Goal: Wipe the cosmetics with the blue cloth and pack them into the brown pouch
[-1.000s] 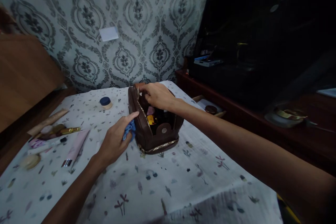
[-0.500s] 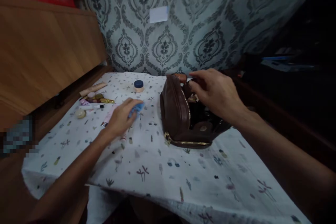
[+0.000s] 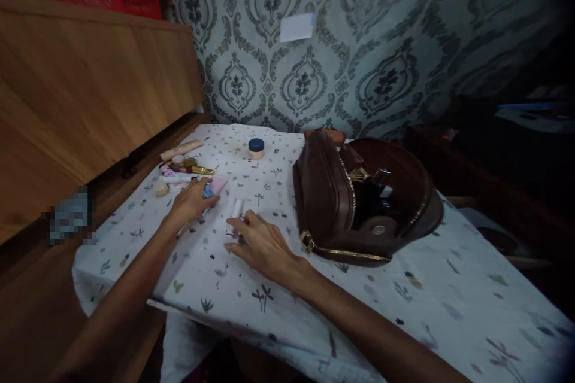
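My left hand (image 3: 191,202) is closed around a small crumpled blue thing (image 3: 208,191), perhaps a cloth or wipe. Beside its fingertips lies a pink tube (image 3: 219,183), partly hidden by the hand. To the right, my right hand (image 3: 265,245) is low over the table, thumb and fingers apart around the near end of a slim white tube (image 3: 238,208). I cannot see firm contact between them. An unzipped brown cosmetic bag (image 3: 321,191) stands right of both hands, with dark items and a silver-capped item (image 3: 381,177) inside.
Several cosmetics lie at the left, among them a gold tube (image 3: 203,170), a beige tube (image 3: 181,150) and a small round yellowish jar (image 3: 160,189). A blue-lidded jar (image 3: 256,148) stands farther back on the printed cloth (image 3: 287,323). A wooden cabinet (image 3: 99,78) borders the left side.
My right hand has left the bag's opening and come left and down to the white tube. My left hand, still with the blue thing, is farther left. The camera view has shifted.
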`<state>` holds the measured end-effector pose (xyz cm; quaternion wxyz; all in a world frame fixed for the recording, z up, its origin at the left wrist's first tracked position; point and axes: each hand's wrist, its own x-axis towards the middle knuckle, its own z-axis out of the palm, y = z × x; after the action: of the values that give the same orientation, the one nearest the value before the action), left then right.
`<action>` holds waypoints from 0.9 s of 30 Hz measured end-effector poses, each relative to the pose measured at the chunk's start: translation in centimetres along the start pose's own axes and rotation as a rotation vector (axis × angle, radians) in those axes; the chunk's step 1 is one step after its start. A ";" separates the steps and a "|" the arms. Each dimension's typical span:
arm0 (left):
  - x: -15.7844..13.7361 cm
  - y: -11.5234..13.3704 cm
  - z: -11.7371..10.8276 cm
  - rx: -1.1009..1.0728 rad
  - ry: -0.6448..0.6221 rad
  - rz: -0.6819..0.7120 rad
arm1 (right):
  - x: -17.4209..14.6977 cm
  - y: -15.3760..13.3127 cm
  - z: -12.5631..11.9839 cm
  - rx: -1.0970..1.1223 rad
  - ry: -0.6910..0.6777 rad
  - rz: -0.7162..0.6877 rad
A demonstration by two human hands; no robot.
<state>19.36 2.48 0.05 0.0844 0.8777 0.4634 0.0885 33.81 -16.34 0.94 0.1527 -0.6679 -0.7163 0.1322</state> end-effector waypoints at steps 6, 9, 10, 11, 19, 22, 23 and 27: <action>0.4 0.2 -0.2 0.031 -0.019 -0.037 | 3.3 0.1 1.6 -0.081 -0.015 0.069; 0.5 0.1 0.0 -0.002 0.005 -0.055 | 5.0 0.5 1.7 -0.108 0.013 0.142; 0.5 0.0 0.1 -0.017 0.013 -0.059 | 5.4 0.6 1.8 -0.110 0.019 0.162; 0.6 -0.1 0.1 -0.035 0.019 -0.062 | 5.7 0.8 1.8 -0.109 0.025 0.179; -0.3 0.7 0.6 -0.331 -0.014 -0.046 | 4.7 1.8 2.8 -0.012 0.179 0.181; -1.3 2.0 1.0 -0.650 -0.155 -0.054 | 4.2 2.2 3.6 0.067 0.308 0.141; -1.5 2.4 1.1 -0.703 -0.186 -0.041 | 4.1 2.2 3.8 0.082 0.344 0.129; -2.5 4.0 1.2 -0.454 -0.045 0.144 | 3.8 2.3 4.5 0.078 0.368 0.134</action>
<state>21.42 -1.88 -0.43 0.2834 0.8688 0.3656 0.1767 33.88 -12.28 -3.96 0.2978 -0.7205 -0.6246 0.0452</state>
